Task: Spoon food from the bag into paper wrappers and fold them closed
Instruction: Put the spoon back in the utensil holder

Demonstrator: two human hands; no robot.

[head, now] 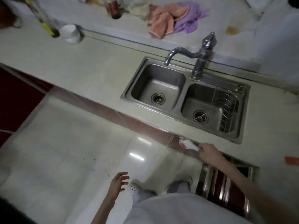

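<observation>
Fingers round white spoon

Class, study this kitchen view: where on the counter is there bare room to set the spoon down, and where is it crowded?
Bare: the counter stretch between the white cup and the sink. Crowded: the back ledge with the cloths and a jar. The right hand holds the spoon.

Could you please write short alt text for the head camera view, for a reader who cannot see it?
Seen from above, a person at a kitchen counter holds a white spoon with red smears in the right hand, near the front edge of a steel double sink. The left hand hangs open over the tiled floor. Pink and purple cloths lie behind the faucet.
</observation>
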